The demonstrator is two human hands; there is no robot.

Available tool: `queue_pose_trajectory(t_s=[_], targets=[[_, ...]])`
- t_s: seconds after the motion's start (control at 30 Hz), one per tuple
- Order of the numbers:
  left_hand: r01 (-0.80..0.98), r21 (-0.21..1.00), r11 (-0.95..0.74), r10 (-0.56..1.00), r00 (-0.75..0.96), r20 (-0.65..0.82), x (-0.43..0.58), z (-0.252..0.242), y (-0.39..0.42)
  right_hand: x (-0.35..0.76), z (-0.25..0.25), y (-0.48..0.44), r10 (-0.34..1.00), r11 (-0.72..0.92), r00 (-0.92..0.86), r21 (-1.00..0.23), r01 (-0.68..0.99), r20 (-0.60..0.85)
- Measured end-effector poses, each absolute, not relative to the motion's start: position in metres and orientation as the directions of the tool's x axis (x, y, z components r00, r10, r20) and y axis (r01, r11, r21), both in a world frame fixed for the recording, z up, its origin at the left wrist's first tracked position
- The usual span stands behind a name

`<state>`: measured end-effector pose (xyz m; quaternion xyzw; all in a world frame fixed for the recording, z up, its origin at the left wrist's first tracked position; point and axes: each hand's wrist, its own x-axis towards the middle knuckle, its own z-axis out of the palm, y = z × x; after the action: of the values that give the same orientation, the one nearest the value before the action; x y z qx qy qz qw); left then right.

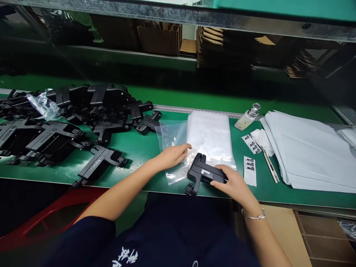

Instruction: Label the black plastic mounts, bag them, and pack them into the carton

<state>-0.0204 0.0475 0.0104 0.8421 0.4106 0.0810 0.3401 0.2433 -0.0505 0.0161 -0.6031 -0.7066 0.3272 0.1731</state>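
My right hand (pixel 233 182) grips a black plastic bracket (pixel 204 171), which has a small white-and-black label on its face and an arm pointing toward me. My left hand (pixel 172 156) lies over a clear plastic bag (pixel 172 177), its fingers bent at the bag's crumpled part; the fingertips are partly hidden. That bag sticks out to the left from a stack of clear bags (pixel 210 133) just behind the bracket. Left of my left arm, a similar bracket marked BOSCH (pixel 98 163) rests on the green table.
Many black brackets (pixel 102 96) are piled at the left. To the right are label strips (pixel 250 170), a pen-like tool (pixel 270 165), a small bottle (pixel 247 118) and white sheets (pixel 314 148). A metal shelf edge (pixel 178 18) crosses above. A red chair (pixel 52 215) stands lower left.
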Motion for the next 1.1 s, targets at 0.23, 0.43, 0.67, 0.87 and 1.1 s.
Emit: queue_pose_trajectory(t_s=[0.23, 0.43, 0.67, 0.87, 1.1], targets=[[0.447, 0.879, -0.165, 0.701, 0.680, -0.214, -0.017, -0.012, 0.055, 0.241, 0.021, -0.048, 0.922, 0.033, -0.320, -0.780, 0.624, -0.217], [0.508, 0.771, -0.384, 0.727, 0.681, -0.087, -0.007, 0.014, 0.028, 0.225, 0.000, -0.045, 0.995, 0.058, -0.093, -0.584, 0.809, -0.031], [0.582, 0.610, -0.538, 0.698, 0.713, -0.064, 0.008, 0.032, 0.022, 0.213, -0.007, -0.049, 0.988, -0.051, 0.120, -0.534, 0.844, 0.096], [0.378, 0.667, -0.642, 0.606, 0.783, 0.140, 0.055, 0.049, 0.014, 0.200, -0.019, -0.035, 0.963, 0.147, -0.026, -0.440, 0.886, 0.268], [-0.015, 0.561, -0.828, 0.153, 0.956, 0.250, 0.085, 0.062, -0.015, 0.198, -0.001, -0.015, 0.893, 0.418, -0.345, -0.249, 0.874, 0.288]])
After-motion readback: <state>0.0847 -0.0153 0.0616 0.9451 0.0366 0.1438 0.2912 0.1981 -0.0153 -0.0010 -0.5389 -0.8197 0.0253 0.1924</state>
